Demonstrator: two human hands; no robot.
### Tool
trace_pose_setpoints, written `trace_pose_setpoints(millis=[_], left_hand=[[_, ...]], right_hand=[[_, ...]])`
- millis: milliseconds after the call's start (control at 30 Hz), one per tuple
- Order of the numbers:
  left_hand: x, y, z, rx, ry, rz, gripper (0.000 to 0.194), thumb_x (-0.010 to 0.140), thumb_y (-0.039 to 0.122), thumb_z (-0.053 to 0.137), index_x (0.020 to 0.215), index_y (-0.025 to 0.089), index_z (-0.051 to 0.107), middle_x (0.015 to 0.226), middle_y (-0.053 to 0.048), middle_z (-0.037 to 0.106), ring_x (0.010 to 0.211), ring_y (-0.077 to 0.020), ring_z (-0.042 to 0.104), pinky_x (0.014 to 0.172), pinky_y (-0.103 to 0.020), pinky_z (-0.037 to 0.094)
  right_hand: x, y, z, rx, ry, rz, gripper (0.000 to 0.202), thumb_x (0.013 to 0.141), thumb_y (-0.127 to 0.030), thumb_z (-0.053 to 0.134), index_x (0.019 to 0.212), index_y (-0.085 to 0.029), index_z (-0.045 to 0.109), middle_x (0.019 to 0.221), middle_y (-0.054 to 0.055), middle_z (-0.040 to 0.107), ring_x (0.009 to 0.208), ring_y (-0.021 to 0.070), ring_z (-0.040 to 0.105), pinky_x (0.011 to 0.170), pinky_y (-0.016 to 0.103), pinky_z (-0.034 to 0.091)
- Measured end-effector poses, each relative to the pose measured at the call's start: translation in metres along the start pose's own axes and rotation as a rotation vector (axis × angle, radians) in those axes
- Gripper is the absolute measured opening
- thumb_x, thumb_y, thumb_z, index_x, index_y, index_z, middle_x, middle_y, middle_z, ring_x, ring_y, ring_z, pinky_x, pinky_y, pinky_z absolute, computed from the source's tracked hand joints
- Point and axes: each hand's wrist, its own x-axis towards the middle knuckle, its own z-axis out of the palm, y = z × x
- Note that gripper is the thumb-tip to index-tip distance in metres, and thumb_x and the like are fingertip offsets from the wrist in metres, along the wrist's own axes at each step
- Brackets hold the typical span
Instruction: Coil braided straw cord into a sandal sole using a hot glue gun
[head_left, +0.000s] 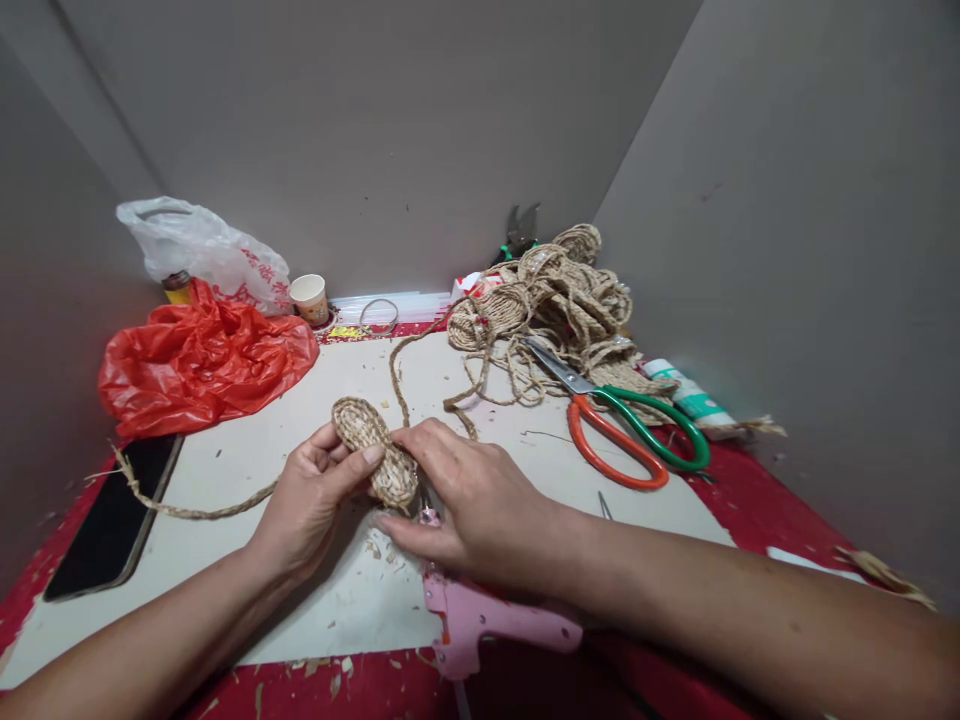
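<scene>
Near the middle of the head view, a coiled oval of braided straw (362, 425) is pinched between the thumb and fingers of my left hand (319, 495). My right hand (480, 500) lies along the oval's right side, its fingers touching the edge and its thumb apart below. A braided cord (202, 513) trails left from under my left hand, and another cord (395, 375) runs up to the heap at the back. Beneath my right hand lies a pink glue gun (487, 625), its nozzle close to the oval.
Scissors (577, 385) with red and green handles lie right of a braided straw heap (570, 290). A phone (112, 520), red plastic bag (210, 360), clear bag (202, 250) and paper cup (309, 298) are on the left. Grey walls (360, 130) surround the white board (300, 640).
</scene>
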Motion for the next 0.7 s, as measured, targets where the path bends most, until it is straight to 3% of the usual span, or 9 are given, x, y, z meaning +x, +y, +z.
trace_pose_setpoints(millis=[200,433,700], left_hand=[[-0.004,0.007,0.000,-0.002,-0.002,0.008,0.021,0.070,0.019,0.080,0.087,0.017,0.068,0.078,-0.001,0.070,0.071,-0.0125,0.065,0.067,-0.021,0.052],[-0.005,0.011,-0.007,0.041,-0.209,-0.031,0.045,0.066,0.022,0.082,0.109,0.018,0.068,0.090,-0.006,0.073,0.081,-0.0188,0.068,0.077,-0.028,0.054],[-0.008,0.013,-0.013,0.054,-0.293,0.011,0.046,0.064,0.014,0.083,0.107,0.024,0.068,0.089,-0.002,0.074,0.079,-0.0177,0.071,0.073,-0.025,0.056]], right_hand=[[0.001,-0.002,-0.001,-0.024,0.123,-0.025,0.036,0.081,-0.029,0.059,0.113,-0.013,0.054,0.098,0.011,0.064,0.084,0.0246,0.062,0.068,0.037,0.053],[-0.006,-0.001,-0.009,0.129,0.237,-0.147,0.040,0.077,-0.023,0.064,0.115,-0.016,0.052,0.101,0.010,0.066,0.088,0.0224,0.063,0.073,0.035,0.055],[-0.010,-0.006,-0.013,0.240,0.288,-0.224,0.040,0.076,-0.020,0.064,0.114,-0.016,0.052,0.099,0.011,0.068,0.087,0.0222,0.065,0.072,0.034,0.056]])
